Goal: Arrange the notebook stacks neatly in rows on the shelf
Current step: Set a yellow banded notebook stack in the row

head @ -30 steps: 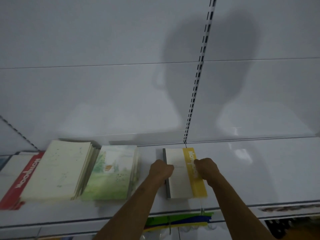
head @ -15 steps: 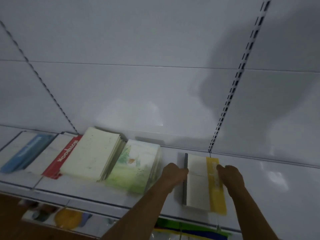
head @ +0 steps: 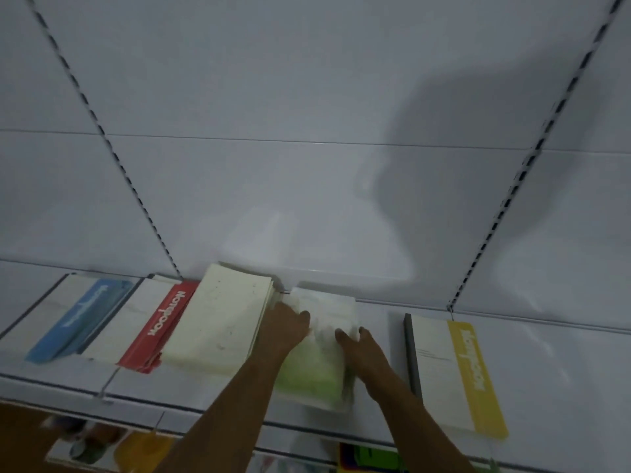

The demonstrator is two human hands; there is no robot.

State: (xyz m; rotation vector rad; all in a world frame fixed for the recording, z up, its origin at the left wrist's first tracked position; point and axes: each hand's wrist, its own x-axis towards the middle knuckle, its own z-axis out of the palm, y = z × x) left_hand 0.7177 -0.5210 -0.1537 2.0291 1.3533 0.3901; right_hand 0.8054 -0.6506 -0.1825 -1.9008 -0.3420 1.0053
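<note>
Several notebook stacks lie in a row on the white shelf [head: 560,380]. My left hand [head: 286,327] grips the left side of the green illustrated notebook stack [head: 316,372], thumb on its cover. At the stack's right side my right hand [head: 358,348] holds it, thumb on top. The green stack is blurred. To its right, apart from both hands, lies the white-and-yellow notebook stack [head: 454,373]. To the left sit a cream stack [head: 218,322], overlapping a red-and-white stack [head: 160,331], and a blue-and-white stack [head: 80,322].
A white back panel with slotted uprights [head: 512,186] rises behind the shelf. The shelf's front rail [head: 136,401] runs below the stacks. A lower shelf holds yellow and green items [head: 370,457], partly hidden by my arms.
Both hands let go of the white-and-yellow stack and moved left onto the green stack. The camera view swung left, bringing the blue stack into sight.
</note>
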